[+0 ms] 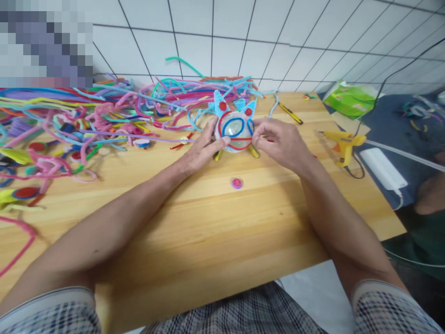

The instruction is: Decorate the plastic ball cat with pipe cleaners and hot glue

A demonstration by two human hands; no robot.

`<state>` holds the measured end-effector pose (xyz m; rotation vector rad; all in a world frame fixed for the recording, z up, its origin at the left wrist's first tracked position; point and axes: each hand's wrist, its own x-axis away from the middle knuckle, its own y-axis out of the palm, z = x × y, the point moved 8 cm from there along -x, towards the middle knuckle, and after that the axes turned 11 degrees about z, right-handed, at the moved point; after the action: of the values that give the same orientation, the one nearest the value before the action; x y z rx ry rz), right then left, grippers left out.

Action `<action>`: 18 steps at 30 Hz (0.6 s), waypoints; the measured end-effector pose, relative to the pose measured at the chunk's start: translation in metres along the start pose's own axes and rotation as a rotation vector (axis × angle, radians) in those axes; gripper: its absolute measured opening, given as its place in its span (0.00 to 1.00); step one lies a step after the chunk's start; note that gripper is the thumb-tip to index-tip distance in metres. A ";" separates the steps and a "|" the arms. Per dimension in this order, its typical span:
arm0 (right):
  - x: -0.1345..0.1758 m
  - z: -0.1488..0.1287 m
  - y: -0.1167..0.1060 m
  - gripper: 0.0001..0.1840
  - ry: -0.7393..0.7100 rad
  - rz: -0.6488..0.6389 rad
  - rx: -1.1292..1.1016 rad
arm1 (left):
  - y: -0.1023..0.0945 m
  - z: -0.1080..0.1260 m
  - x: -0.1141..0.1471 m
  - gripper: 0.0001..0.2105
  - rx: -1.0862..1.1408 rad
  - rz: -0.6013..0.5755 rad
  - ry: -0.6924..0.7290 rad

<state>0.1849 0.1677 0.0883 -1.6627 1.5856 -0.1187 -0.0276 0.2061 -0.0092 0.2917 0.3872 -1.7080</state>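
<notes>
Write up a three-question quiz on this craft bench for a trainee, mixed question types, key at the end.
1. Which thing lies on the table just below the blue-eared figure in the picture?
A) glue gun
B) small pink-and-purple disc
C) utility knife

2. True or false: the left hand is touching the blue-eared figure.

3. Fill in, left or right: most of the loose fuzzy stems lie toward the table's ____ end.

Key: 1. B; 2. True; 3. left
</notes>
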 end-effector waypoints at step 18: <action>0.003 0.045 0.011 0.08 0.226 0.078 -0.316 | 0.002 0.011 0.000 0.34 0.034 -0.054 -0.043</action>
<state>0.2024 0.1883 0.0509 -1.8764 1.9156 -0.0154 -0.0259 0.2011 0.0004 0.2712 0.3370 -1.7721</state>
